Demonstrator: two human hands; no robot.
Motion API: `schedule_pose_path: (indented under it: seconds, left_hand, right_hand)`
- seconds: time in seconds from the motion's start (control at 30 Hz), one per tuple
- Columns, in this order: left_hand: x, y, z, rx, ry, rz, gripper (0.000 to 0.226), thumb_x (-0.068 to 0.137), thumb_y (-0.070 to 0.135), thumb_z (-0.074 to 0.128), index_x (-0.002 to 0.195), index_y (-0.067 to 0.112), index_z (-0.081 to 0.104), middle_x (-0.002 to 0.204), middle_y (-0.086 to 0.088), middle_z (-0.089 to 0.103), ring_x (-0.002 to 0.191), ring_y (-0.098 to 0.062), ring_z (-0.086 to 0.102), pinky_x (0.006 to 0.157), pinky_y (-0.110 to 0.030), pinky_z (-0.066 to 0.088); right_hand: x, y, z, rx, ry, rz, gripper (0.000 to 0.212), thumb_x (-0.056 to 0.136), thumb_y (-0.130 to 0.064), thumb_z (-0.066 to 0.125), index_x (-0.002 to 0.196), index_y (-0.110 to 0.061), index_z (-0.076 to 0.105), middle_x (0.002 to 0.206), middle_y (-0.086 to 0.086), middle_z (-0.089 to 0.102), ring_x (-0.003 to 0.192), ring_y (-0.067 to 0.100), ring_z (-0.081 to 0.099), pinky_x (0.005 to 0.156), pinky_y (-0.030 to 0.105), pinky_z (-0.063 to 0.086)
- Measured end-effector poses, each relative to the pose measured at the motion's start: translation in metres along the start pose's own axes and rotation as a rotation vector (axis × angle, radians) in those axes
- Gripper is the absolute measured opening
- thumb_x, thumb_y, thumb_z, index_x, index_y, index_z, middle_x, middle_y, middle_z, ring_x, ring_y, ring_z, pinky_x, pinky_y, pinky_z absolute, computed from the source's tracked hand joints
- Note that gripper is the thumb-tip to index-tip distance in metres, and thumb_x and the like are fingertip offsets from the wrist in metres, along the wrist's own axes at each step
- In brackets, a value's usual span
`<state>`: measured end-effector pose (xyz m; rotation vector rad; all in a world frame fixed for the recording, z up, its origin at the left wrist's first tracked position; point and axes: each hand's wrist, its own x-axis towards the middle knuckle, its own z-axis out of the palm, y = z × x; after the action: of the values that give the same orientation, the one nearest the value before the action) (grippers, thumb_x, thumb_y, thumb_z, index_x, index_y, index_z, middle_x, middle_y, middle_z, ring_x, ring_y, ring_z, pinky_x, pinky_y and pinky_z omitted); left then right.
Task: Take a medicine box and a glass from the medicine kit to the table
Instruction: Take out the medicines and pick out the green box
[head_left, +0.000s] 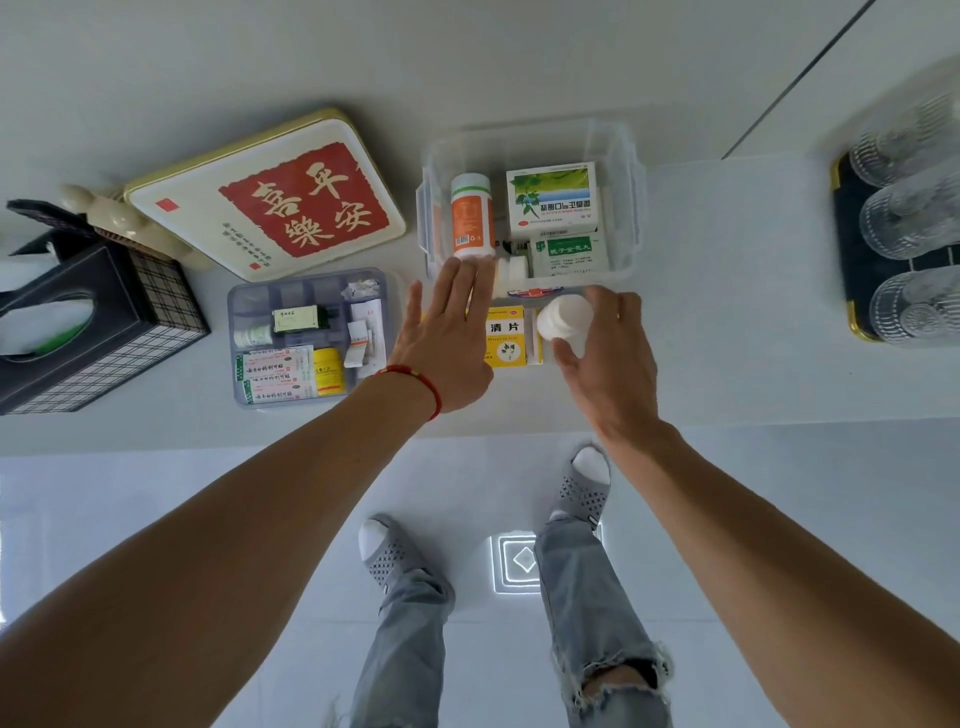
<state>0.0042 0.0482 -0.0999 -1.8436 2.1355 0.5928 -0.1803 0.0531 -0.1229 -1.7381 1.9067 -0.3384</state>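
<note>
Clear medicine kit (631, 208) on white desk (727, 312) holding one orange-label bottle (471, 215), one green-and-white medicine box (553, 200), one smaller green sachet box (570, 255); grey divider tray (236, 317) beside it with plasters, small boxes, yellow jar. Yellow box (506, 338) marked "清片" just in front of kit, red-and-cream tin (270, 195) reading "喜乐平安", three ribbed glasses (906, 213) on dark tray (852, 291) far right. Left hand (449, 338) flat, fingers straight and spread near orange bottle; right hand (608, 353) gripping white bottle (563, 318).
</note>
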Motion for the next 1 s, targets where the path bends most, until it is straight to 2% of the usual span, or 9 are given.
schedule_pose_path:
  seconds: [0.1,0.3,0.4,0.5,0.73,0.83,0.9,0.93,1.0]
  left_hand:
    - [0.000,-0.002,-0.003,0.001,-0.023,0.011,0.100,0.088,0.024,0.061,0.158,0.013,-0.010,0.167,-0.007,-0.004,0.154,-0.029,-0.007,0.122,-0.059,0.011]
    - [-0.001,-0.003,-0.004,-0.006,-0.026,0.011,0.101,0.087,0.024,0.061,0.157,0.013,-0.011,0.167,-0.007,-0.005,0.154,-0.028,-0.009,0.122,-0.059,0.012]
    - [0.000,-0.001,-0.003,-0.005,-0.032,0.004,0.103,0.087,0.025,0.062,0.157,0.013,-0.012,0.167,-0.007,-0.005,0.154,-0.029,-0.009,0.122,-0.059,0.012]
    - [0.000,-0.001,-0.004,-0.010,-0.039,0.005,0.103,0.087,0.025,0.062,0.157,0.014,-0.012,0.167,-0.007,-0.005,0.154,-0.029,-0.009,0.122,-0.059,0.012]
    - [-0.001,-0.003,-0.005,-0.014,-0.053,0.022,0.103,0.087,0.023,0.063,0.157,0.014,-0.012,0.167,-0.006,-0.005,0.154,-0.028,-0.009,0.122,-0.056,0.014]
    - [-0.002,-0.003,-0.006,-0.166,0.018,0.025,0.092,0.088,0.011,0.059,0.159,0.014,0.000,0.168,-0.005,0.003,0.155,-0.025,-0.005,0.124,-0.050,0.017]
    - [-0.005,-0.003,-0.008,-0.295,0.174,0.005,0.077,0.089,0.003,0.053,0.157,0.009,0.019,0.166,-0.009,0.017,0.155,-0.025,0.005,0.123,-0.047,0.023]
    - [-0.006,-0.003,-0.009,-0.314,0.258,-0.004,0.069,0.088,0.001,0.050,0.154,0.006,0.029,0.163,-0.011,0.024,0.154,-0.027,0.012,0.122,-0.046,0.027]
    - [-0.008,-0.006,-0.011,-0.330,0.373,-0.044,0.061,0.087,-0.001,0.050,0.146,0.002,0.041,0.158,-0.016,0.033,0.151,-0.031,0.021,0.119,-0.046,0.033]
  right_hand:
    - [-0.006,0.007,-0.017,-0.062,0.055,-0.072,0.057,0.083,-0.023,0.080,0.133,-0.014,0.052,0.123,0.009,0.056,0.107,0.029,0.064,0.076,0.031,0.051]
    - [0.009,-0.003,-0.016,-0.165,-0.119,-0.079,0.052,0.091,-0.039,0.073,0.133,-0.017,0.052,0.127,0.007,0.059,0.113,0.027,0.064,0.085,0.040,0.056]
    - [0.014,-0.011,-0.007,-0.197,-0.100,-0.088,0.044,0.093,-0.033,0.071,0.130,-0.014,0.054,0.125,0.009,0.061,0.109,0.028,0.066,0.085,0.038,0.057]
    - [0.014,-0.008,-0.005,-0.243,-0.054,-0.059,0.040,0.093,-0.030,0.071,0.125,-0.011,0.058,0.120,0.009,0.061,0.101,0.027,0.067,0.079,0.035,0.056]
    - [0.002,-0.012,-0.020,-0.365,-0.133,-0.062,0.048,0.095,-0.038,0.066,0.133,-0.012,0.050,0.123,0.007,0.057,0.103,0.027,0.067,0.074,0.035,0.055]
    - [-0.010,-0.028,-0.038,-0.254,-0.039,-0.113,0.026,0.094,-0.033,0.063,0.113,-0.016,0.060,0.106,0.003,0.062,0.092,0.026,0.067,0.070,0.036,0.053]
    - [0.006,-0.044,-0.049,-0.132,0.007,-0.231,0.015,0.095,-0.028,0.060,0.104,-0.016,0.062,0.099,0.002,0.065,0.089,0.023,0.066,0.070,0.037,0.056]
    - [0.022,-0.054,-0.052,-0.075,0.002,-0.264,0.015,0.096,-0.027,0.059,0.104,-0.015,0.063,0.099,0.002,0.067,0.090,0.023,0.066,0.073,0.038,0.056]
    - [0.060,-0.073,-0.049,-0.049,-0.111,-0.273,0.020,0.098,-0.028,0.059,0.109,-0.013,0.066,0.103,0.002,0.070,0.094,0.022,0.066,0.079,0.037,0.054]
